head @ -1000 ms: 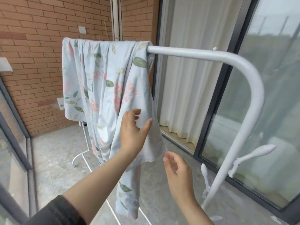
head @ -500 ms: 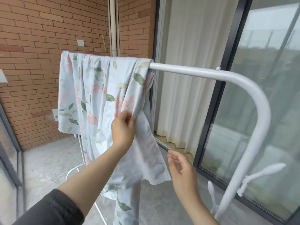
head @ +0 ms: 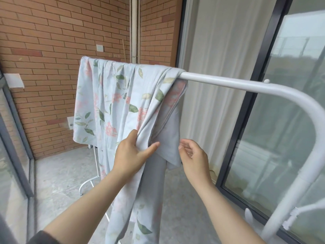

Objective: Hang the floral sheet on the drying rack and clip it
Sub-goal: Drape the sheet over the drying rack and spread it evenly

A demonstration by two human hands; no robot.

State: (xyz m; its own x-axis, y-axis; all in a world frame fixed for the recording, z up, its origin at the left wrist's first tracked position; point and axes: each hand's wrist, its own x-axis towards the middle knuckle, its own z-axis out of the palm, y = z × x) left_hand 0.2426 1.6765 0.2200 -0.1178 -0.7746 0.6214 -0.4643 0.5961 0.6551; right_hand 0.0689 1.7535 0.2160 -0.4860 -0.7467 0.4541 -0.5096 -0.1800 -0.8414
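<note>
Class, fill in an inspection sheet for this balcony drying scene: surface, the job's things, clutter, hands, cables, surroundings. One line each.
Surface: grey stone floor, bare where it shows.
Job's things: floral sheet draped over the top bar of the white drying rack, bunched toward the far end; much of the bar is bare. No clips seen on it.
Clutter: nothing seen.
Hands: left hand pinches a fold of the sheet; right hand is open, fingers at the sheet's plain edge, not gripping.
Cables: nothing seen.
Surroundings: brick wall behind, white curtain and dark-framed glass door to the right.
</note>
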